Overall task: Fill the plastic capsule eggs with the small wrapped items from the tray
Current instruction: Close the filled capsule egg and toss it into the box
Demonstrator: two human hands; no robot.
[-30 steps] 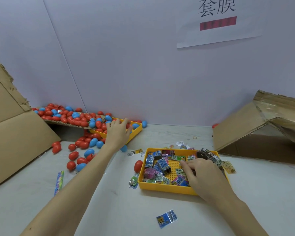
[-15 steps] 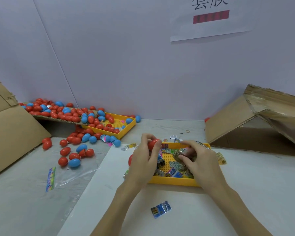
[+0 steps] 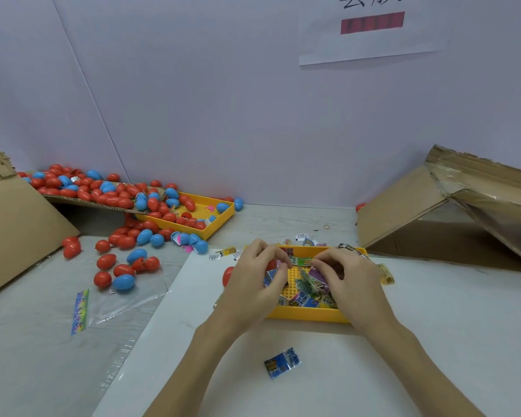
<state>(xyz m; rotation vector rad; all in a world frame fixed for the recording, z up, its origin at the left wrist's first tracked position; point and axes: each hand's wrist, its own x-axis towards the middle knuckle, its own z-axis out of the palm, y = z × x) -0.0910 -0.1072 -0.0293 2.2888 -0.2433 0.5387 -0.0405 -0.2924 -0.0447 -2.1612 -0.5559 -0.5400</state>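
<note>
The left hand [image 3: 254, 284] covers most of the red capsule egg [image 3: 272, 264] in its grip; only a sliver of red shows between the fingers, so whether the egg is open or closed cannot be determined. The right hand [image 3: 348, 281] hides the right part of the yellow tray [image 3: 307, 315] and the wrapped items beneath it; what its fingertips pinch is unclear. A second red egg [image 3: 227, 275] is half concealed behind the left hand. Print on the wrapped items [image 3: 306, 299] is too small to read. The paper sign [image 3: 370, 28] and both cardboard boxes [image 3: 451, 212] are cut off by the frame edges.
</note>
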